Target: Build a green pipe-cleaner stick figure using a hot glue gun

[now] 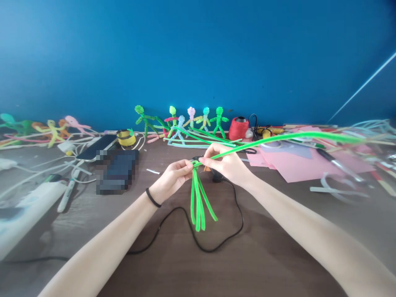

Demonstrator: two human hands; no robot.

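Between my two hands is a bunch of bright green pipe cleaners, several strands hanging down from where they join. My left hand, with a black band on its wrist, pinches the top of the bunch. With thumb and fingers closed, my right hand grips a long green pipe cleaner right beside the left fingertips. Its free length runs out to the upper right, blurred at the tip. How the strands join is partly hidden by my fingers.
Pipe-cleaner figures stand along the blue wall. Phones, cables and a white power strip lie left. Pink paper, a pen and loose pipe cleaners lie right. A black cable loops below my hands; a red spool stands behind.
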